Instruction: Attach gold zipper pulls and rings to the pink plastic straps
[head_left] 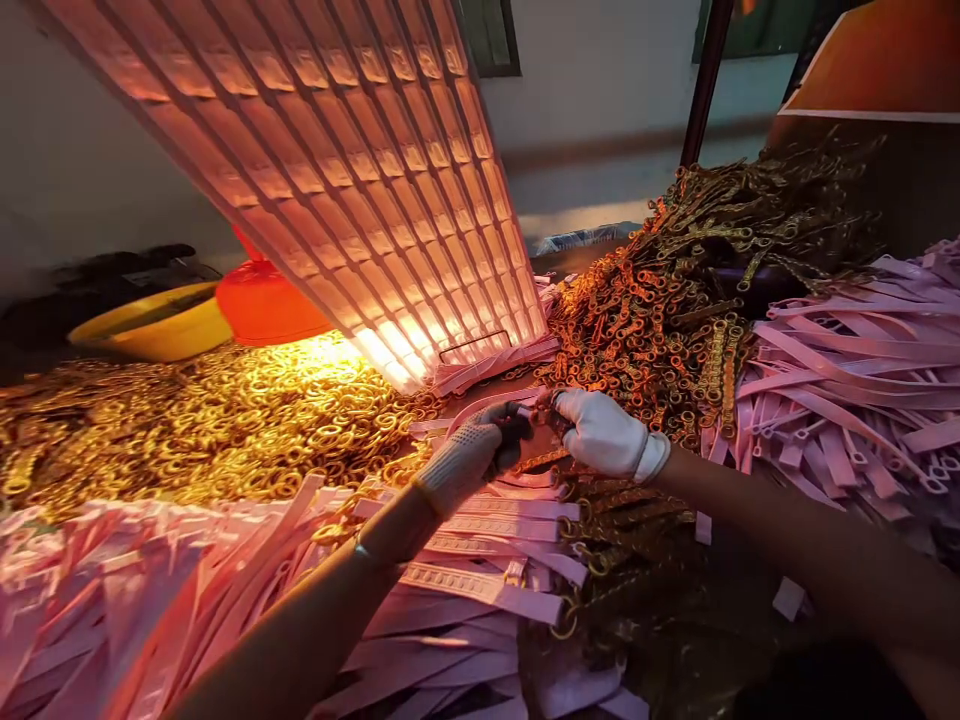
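Gloved hands meeting at the centre of a cluttered work surface. The left hand (480,452), in a knitted glove with dark fingertips, has its fingers curled together around a pink strip (487,404) that runs toward the right hand; what else it grips, if anything, cannot be told. The right hand (604,432), in a white glove, has its fingers closed at the other end of that strip, just beside the left fingertips (the pinch itself is too small to resolve). Directly behind both hands a large gridded panel (360,170) leans steeply, its lower edge resting on the surface and glowing orange-pink from light behind it. A heap of gold rings (225,420) spreads to the left of the hands. A mound of linked metal chain pieces (675,300) rises to the right, touching a pile of pink straps (847,390) at the far right. More pink strips (480,570) lie stacked beneath the left forearm, with loose rings among them. A yellow basin (150,325) and an orange container (262,300) stand at the back left, behind the rings.
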